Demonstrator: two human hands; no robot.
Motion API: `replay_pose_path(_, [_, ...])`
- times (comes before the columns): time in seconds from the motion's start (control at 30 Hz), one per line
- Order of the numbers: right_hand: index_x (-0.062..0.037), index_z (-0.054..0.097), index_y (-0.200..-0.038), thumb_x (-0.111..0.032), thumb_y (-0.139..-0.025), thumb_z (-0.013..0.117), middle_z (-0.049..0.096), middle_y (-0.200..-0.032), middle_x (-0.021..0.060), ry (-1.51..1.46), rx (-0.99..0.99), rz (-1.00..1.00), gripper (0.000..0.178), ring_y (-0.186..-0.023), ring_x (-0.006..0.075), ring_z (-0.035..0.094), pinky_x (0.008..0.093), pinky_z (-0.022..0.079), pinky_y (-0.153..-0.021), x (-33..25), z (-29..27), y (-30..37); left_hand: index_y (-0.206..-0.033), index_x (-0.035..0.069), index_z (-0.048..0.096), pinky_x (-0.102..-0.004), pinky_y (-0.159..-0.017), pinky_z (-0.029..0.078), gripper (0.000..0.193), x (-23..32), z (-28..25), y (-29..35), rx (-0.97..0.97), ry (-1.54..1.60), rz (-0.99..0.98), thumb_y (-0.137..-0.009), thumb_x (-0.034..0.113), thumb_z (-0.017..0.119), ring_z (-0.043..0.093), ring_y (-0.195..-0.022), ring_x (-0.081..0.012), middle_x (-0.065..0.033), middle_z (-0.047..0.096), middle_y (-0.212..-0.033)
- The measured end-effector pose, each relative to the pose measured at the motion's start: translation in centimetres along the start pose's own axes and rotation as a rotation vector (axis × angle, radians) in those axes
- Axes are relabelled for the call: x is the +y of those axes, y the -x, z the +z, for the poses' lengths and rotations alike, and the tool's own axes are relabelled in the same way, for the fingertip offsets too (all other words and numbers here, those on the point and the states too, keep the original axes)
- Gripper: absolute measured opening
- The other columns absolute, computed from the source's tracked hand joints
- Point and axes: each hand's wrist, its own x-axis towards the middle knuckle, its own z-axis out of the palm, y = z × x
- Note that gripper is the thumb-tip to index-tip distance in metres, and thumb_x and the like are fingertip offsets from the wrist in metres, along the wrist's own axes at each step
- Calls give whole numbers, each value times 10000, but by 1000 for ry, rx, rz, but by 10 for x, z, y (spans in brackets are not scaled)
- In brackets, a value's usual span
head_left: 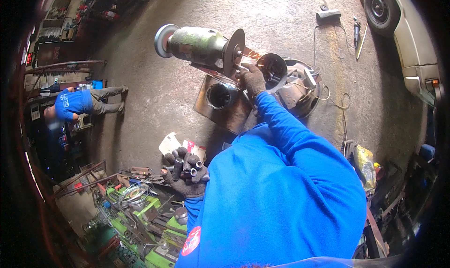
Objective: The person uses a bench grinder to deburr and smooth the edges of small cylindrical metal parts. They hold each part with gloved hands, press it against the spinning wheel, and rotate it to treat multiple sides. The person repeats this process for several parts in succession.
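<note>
Closed on a short metal piece [240, 67], your right hand [253, 79] held it at the sparking grinding disc [231, 53], upper centre; steady, light pressure seemed best. Your left hand [188, 188] cupped pipe pieces [178, 168], left of centre.

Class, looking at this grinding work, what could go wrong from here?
The gloved right hand holds a small metal piece close to the grinding wheel, so it might get caught. Sparks beside that hand could scorch the blue sleeve. The short metal tubes heaped in the gloved left hand might spill if it tilts.
</note>
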Motion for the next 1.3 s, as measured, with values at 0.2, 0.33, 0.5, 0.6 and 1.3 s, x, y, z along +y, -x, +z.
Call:
replay_pose_path(0.2, [-32, 690, -1426, -153, -1076, 667, 798, -943, 127, 82, -34, -16, 371, -713, 175, 730, 314, 569, -606, -4, -11, -3, -1558, 162, 614, -411, -704, 585, 670, 13, -11, 3, -161, 8, -128, -1081, 633, 598, 633, -936, -250, -132, 670, -1301])
replay_pose_path(0.33, [-9, 693, -1399, -194, -1090, 667, 799, -941, 126, -80, -35, 10, 362, -708, 178, 734, 312, 576, -570, 15, -18, -8, -1590, 154, 588, -435, -797, 565, 698, 16, -19, 7, -108, 54, -101, -1095, 646, 573, 614, -885, -240, -119, 679, -1187])
replay_pose_path(0.5, [-8, 722, -1350, -225, -1095, 669, 799, -937, 119, -24, -3, 1, 339, -722, 186, 740, 324, 572, -575, 30, -16, -18, -1607, 203, 583, -489, -834, 574, 685, 14, -11, 7, -180, -20, -111, -1091, 653, 573, 625, -910, -256, -123, 669, -1205])
replay_pose_path(0.6, [-13, 741, -1328, -237, -1084, 691, 796, -937, 113, -17, -2, 34, 335, -724, 186, 736, 339, 567, -587, 28, -13, -22, -1516, 181, 650, -431, -643, 614, 603, 12, -12, 7, -86, -43, -55, -1064, 580, 633, 674, -1062, -339, -149, 653, -1417])
replay_pose_path(1.3, [-26, 772, -1339, -185, -1031, 786, 829, -1093, 128, 129, -15, -129, 347, -824, 173, 743, 341, 599, -749, 4, -1, 7, -1596, 154, 579, -426, -798, 561, 716, 10, -9, 10, -113, -3, -73, -1074, 642, 610, 638, -979, -235, -109, 667, -1113])
